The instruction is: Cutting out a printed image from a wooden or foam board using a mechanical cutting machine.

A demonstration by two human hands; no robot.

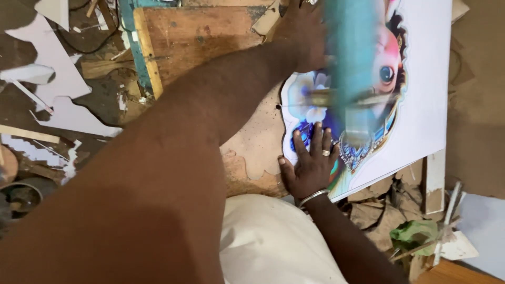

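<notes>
Nearest us, our left forearm crosses the view; the left hand (305,31) reaches to the far edge of the printed board (426,105), though we cannot tell whether it grips or only presses. Our right hand (311,167) lies flat, fingers spread, on the board's cut near edge, closed on nothing. Lying on the wooden workbench (200,37), the board looks light, stiff and thin (likely to crease or snap), so we judge the plain white margins the safest hold. A blurred teal tool (352,63) stands over it.
</notes>
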